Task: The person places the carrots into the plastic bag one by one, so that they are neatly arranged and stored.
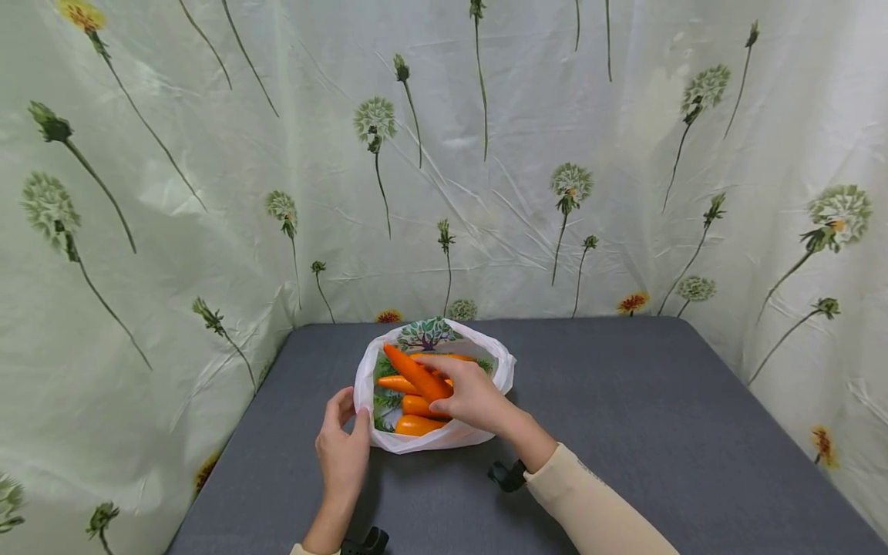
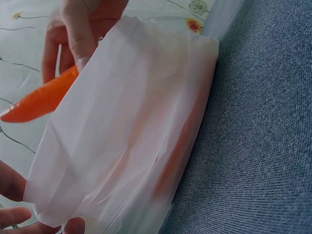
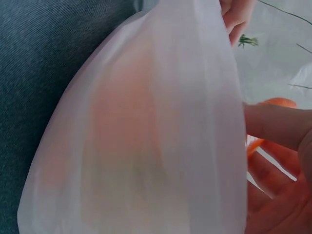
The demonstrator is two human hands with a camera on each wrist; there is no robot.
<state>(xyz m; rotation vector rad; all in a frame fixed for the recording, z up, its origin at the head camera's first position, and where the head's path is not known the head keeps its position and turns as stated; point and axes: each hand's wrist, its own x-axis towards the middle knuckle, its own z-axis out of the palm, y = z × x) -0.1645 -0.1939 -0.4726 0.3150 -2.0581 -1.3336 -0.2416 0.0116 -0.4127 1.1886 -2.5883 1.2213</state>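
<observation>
A white plastic bag [image 1: 505,371] stands wide-mouthed on the table, a leafy tree print showing on its inner back wall. Several orange carrots [image 1: 418,425] with green tops lie inside it. My right hand [image 1: 472,395] grips one carrot [image 1: 411,370] over the bag's mouth, its tip pointing up and to the left. In the left wrist view that carrot [image 2: 41,101] sticks out above the bag's rim. My left hand [image 1: 344,443] pinches the bag's left rim between thumb and fingers. Through the thin plastic [image 3: 126,107], orange shapes show in the right wrist view.
The bag rests near the back of a dark grey cloth-covered table [image 1: 624,416]. Behind and to the left hangs a pale curtain [image 1: 486,208] printed with dandelions. Black straps [image 1: 508,475] sit at both wrists.
</observation>
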